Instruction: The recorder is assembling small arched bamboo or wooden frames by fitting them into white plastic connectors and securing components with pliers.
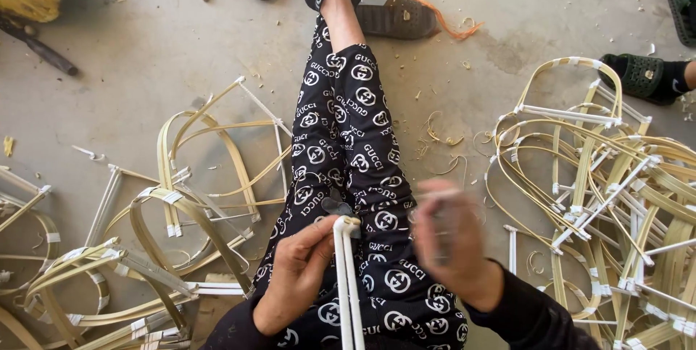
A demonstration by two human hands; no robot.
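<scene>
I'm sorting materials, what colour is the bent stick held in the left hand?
White: the bent stick in the left hand, clearest in the head view.

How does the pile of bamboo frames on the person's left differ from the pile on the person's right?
The left pile of bamboo frames is looser, with bare floor between pieces; the right pile of bamboo frames is denser and more tangled. The left pile reaches the trouser leg beside the left hand; the right pile lies apart from the blurred right hand. Both are bent pale strips bound with white tape, lying on the concrete floor.
</scene>
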